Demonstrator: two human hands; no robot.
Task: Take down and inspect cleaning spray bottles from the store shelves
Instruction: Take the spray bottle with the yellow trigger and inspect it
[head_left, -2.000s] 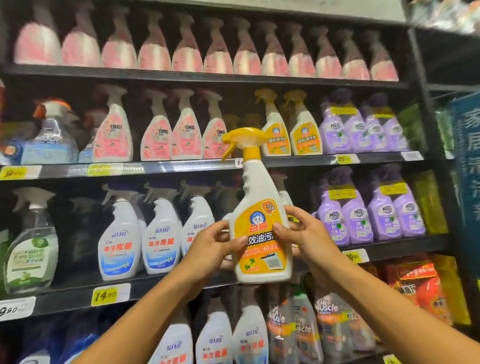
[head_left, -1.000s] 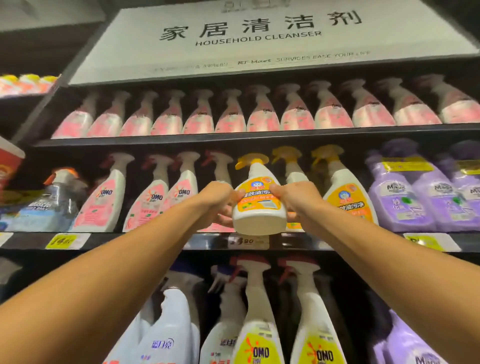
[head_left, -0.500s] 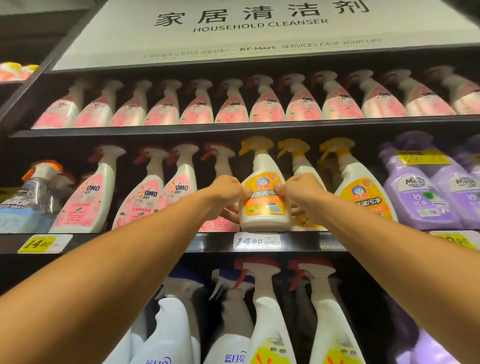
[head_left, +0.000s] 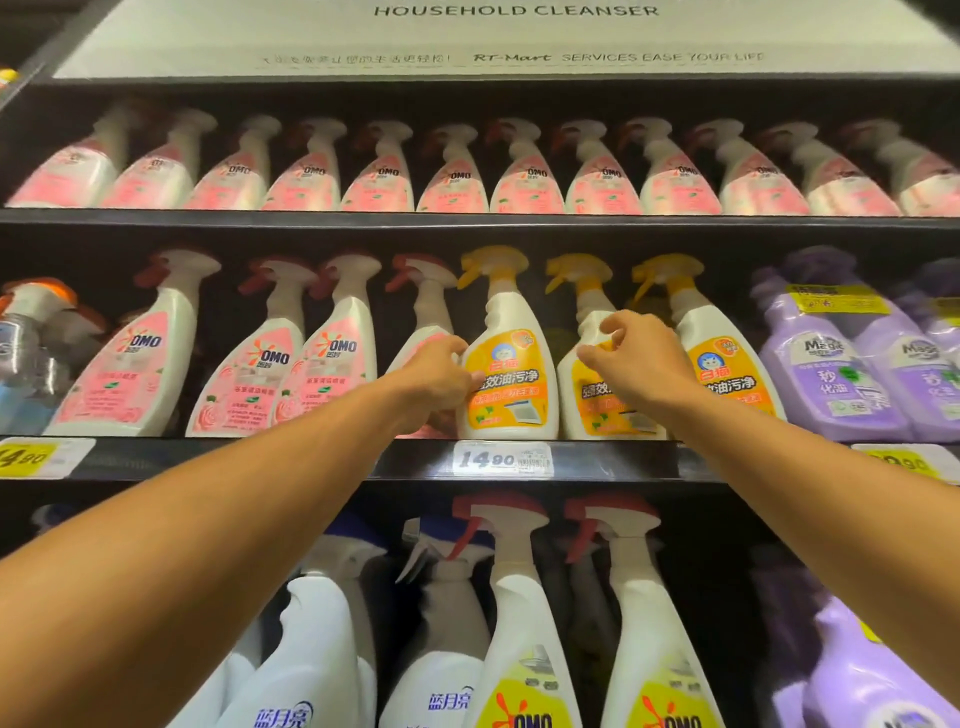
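On a store shelf (head_left: 519, 460), a yellow-capped bottle (head_left: 506, 364) is touched by the left hand (head_left: 441, 371); the right hand (head_left: 636, 364), fingers (head_left: 610, 325) loosely curled, is held at its neighbour (head_left: 587, 395).

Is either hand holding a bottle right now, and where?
Left hand grips the yellow-capped orange-label spray bottle's left side; right hand holds nothing.

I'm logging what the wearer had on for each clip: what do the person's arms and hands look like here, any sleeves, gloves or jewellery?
Both arms are bare along all that shows of them; no sleeve edge is in view. The left hand and the right hand wear no gloves. No watch, bracelet or band shows at either wrist, and no ring shows on the visible fingers. No markings are visible.
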